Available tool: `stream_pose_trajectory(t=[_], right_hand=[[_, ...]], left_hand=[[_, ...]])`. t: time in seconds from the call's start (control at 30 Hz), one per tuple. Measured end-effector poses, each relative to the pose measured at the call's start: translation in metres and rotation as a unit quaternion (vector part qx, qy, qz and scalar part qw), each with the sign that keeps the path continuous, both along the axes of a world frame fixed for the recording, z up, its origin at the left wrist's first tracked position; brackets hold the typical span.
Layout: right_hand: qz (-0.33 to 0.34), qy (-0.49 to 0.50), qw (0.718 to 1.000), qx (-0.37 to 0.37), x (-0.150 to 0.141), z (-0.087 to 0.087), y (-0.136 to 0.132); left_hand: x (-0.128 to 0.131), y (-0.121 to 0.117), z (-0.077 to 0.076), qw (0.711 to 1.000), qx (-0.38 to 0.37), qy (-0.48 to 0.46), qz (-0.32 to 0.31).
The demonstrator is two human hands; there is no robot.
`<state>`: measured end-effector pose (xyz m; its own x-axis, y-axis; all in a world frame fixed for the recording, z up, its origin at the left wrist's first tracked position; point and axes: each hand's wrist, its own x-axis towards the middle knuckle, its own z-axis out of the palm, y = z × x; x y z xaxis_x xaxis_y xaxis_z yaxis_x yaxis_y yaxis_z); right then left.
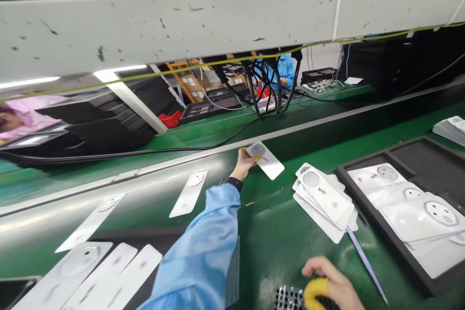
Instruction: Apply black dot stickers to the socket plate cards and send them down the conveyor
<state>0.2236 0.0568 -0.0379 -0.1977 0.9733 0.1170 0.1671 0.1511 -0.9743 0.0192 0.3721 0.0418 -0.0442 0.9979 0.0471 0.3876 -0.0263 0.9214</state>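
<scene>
My left hand (246, 162), with yellow covers on its fingers, grips one end of a white faceplate (271, 163) with a round grey socket area. It holds the plate at the edge of the conveyor belt (145, 179). My right hand (332, 283) is low at the right, a yellow cover on one bent finger. Its visible fingers are apart, beside a sheet of small black dots (286, 296); contact with the sheet is unclear. A loose stack of white faceplates (325, 198) lies above it. Purple tweezers (366, 264) lie right of that hand.
More faceplates (189, 193) lie on the belt and at lower left (83, 271). A black foam tray (403, 256) at right holds several faceplates. A white beam (218, 24) crosses overhead, with black cables (269, 82) hanging below. People in blue (286, 70) and pink (31, 114) are beyond.
</scene>
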Motion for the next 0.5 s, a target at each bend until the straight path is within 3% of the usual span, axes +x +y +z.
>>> stream_pose_trajectory(t=[0.1,0.2,0.33,0.4,0.5], right_hand=[[-0.092,-0.032,0.990,0.106,0.011,0.027,0.009],[-0.178,-0.010,0.973,0.147,0.008,0.059,0.020],[-0.147,0.040,0.971,0.182,-0.010,0.086,0.025],[-0.134,0.048,0.972,0.190,-0.020,0.089,0.021],[-0.132,0.039,0.971,0.193,-0.027,0.086,0.011]], left_hand=[[-0.007,-0.062,0.018,0.996,0.022,-0.077,0.035],[-0.003,-0.156,0.026,0.991,-0.009,-0.132,0.000],[0.018,-0.269,0.026,0.973,-0.101,-0.203,-0.045],[0.026,-0.302,0.025,0.964,-0.124,-0.227,-0.059],[0.030,-0.325,0.023,0.963,-0.111,-0.235,-0.072]])
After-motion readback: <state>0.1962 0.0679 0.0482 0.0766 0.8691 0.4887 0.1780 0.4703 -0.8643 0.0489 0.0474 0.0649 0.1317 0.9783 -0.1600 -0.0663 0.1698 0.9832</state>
